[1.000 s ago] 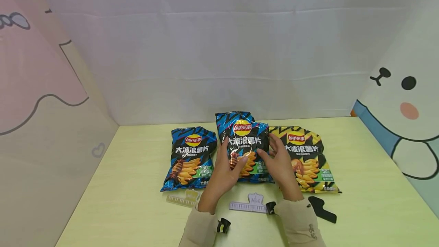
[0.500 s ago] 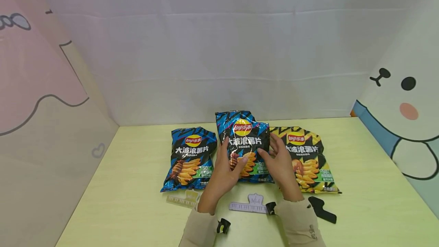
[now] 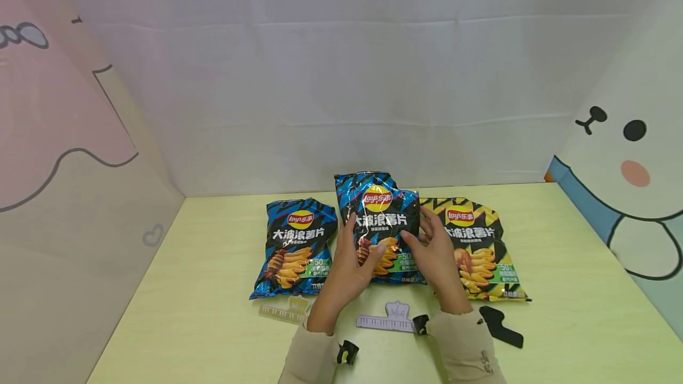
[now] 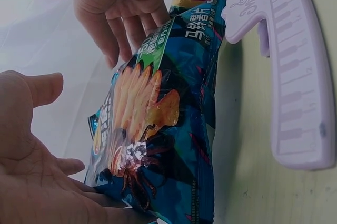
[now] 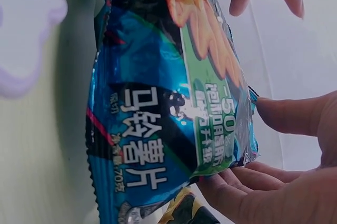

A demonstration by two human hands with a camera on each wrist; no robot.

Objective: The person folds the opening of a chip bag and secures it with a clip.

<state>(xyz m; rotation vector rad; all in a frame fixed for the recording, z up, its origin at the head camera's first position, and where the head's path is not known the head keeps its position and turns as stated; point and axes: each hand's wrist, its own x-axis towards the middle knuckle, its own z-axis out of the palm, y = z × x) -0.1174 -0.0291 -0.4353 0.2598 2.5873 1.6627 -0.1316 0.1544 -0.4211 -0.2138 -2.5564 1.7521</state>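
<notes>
A blue-and-black Lay's chip bag (image 3: 376, 218) stands between the hands in the middle, its upper right corner stepped down. My left hand (image 3: 347, 268) lies along its left side. In the left wrist view, that hand's fingers reach the bag's side and its thumb (image 4: 47, 88) is held off it. My right hand (image 3: 434, 253) rests at the opposite side, fingers along the edge; in the right wrist view its thumb (image 5: 289, 116) meets the bag's far edge. A lilac piano-patterned clip (image 3: 386, 317) lies in front of the bag.
Another blue chip bag (image 3: 296, 248) lies on the left, and a yellow-and-black one (image 3: 477, 253) on the right, partly behind my right hand. A yellowish clip (image 3: 285, 309) and a black clip (image 3: 501, 326) lie nearer. A white cloth wall (image 3: 341, 76) rises behind the table (image 3: 187, 313).
</notes>
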